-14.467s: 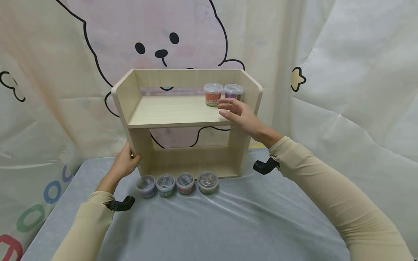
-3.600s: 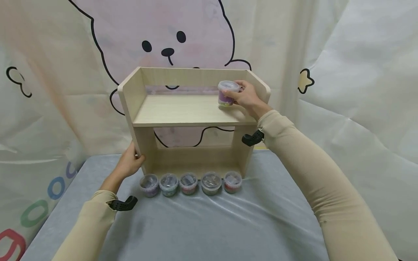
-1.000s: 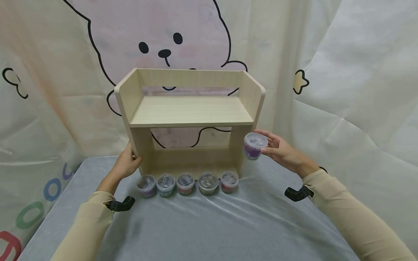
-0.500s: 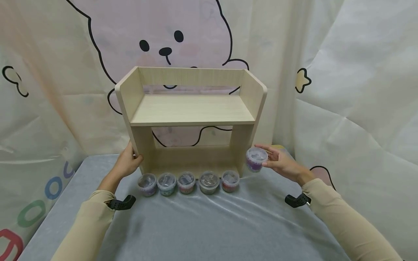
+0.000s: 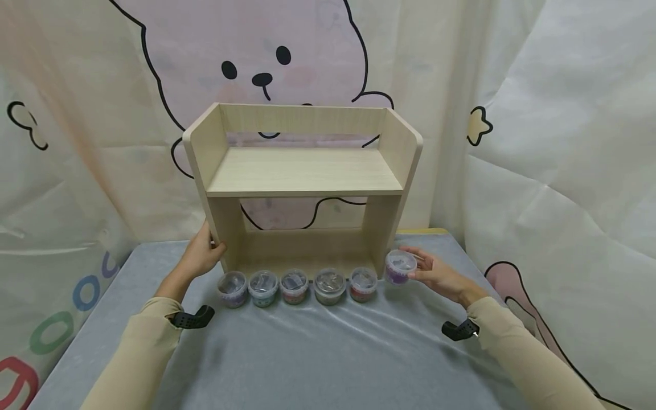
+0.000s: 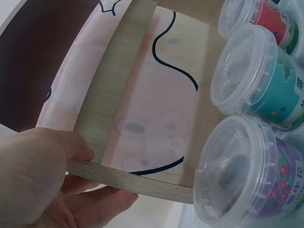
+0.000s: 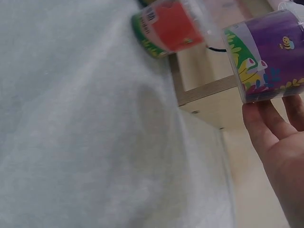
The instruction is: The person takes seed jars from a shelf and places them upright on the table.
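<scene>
My left hand (image 5: pixel 200 253) grips the left side panel of a pale wooden two-tier shelf (image 5: pixel 307 171); in the left wrist view the thumb (image 6: pixel 71 145) lies on one face and fingers reach behind the edge. My right hand (image 5: pixel 443 277) holds a small purple-labelled tub (image 5: pixel 401 267) with a clear lid, low beside the shelf's right foot. In the right wrist view the purple tub (image 7: pixel 270 54) shows a bee and leaf print, fingertips against its side. Left of it stands a red-labelled tub (image 5: pixel 363 285), at the end of a row of lidded tubs before the shelf.
The row also has a purple tub (image 5: pixel 233 289), a teal tub (image 5: pixel 263 288), another red tub (image 5: pixel 294 286) and a wider tub (image 5: pixel 329 286). A grey-blue cloth (image 5: pixel 307 353) covers the table. Printed curtains (image 5: pixel 410 57) hang behind and at both sides.
Earlier two tubs stood on the upper tier; the red one joined the row's right end. My right hand has lifted the purple tub off and lowered it beside the row. Left hand stays put.
</scene>
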Tool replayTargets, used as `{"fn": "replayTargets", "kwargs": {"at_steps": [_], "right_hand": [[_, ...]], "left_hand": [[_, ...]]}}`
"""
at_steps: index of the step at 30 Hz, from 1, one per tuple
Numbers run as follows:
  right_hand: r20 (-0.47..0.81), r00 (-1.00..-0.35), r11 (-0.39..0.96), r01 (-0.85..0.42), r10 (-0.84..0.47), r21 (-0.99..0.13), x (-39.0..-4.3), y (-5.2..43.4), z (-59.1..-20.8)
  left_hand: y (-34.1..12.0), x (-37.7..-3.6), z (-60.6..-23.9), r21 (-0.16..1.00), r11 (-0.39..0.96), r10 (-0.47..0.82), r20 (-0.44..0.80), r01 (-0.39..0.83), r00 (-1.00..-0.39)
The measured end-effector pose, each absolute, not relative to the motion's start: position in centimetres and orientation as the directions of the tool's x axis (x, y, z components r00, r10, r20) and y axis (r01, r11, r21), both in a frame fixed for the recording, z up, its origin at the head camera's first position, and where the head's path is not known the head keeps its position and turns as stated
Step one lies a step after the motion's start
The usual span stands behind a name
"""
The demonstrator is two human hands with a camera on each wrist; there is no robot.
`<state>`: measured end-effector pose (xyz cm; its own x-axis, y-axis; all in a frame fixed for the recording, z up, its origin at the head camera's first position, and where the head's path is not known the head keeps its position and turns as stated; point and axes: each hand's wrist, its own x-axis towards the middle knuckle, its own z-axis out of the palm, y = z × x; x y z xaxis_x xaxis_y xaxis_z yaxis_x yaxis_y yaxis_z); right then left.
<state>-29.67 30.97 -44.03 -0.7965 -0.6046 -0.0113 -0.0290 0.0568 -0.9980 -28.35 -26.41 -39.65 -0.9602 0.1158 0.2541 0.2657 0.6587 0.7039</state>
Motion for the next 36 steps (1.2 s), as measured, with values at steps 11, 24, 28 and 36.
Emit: {"fn": "replayTargets", "kwargs": {"at_steps": [11,24,28,36], "right_hand": [[-0.029,-0.806,0.082,-0.025,-0.591,-0.996,-29.7,30.9,-46.5],[-0.057,-0.825,0.098,0.002,-0.562,-0.995,-30.0,30.6,-48.1],[-0.059,-0.838,0.118,-0.006,-0.542,-0.993,-30.0,30.2,-48.4],[-0.081,-0.845,0.16,-0.005,-0.528,-0.987,-29.7,29.7,-48.9]], "left_hand": [[-26.2,-28.2,-39.6,0.706,0.655,0.118,0.255,0.268,-0.96],[-26.2,-28.4,-39.5,0.71,0.649,0.123,0.256,0.273,-0.959],[-26.2,-28.4,-39.6,0.711,0.649,0.12,0.258,0.273,-0.959],[-26.2,-28.2,-39.5,0.705,0.659,0.116,0.249,0.262,-0.961]]}}
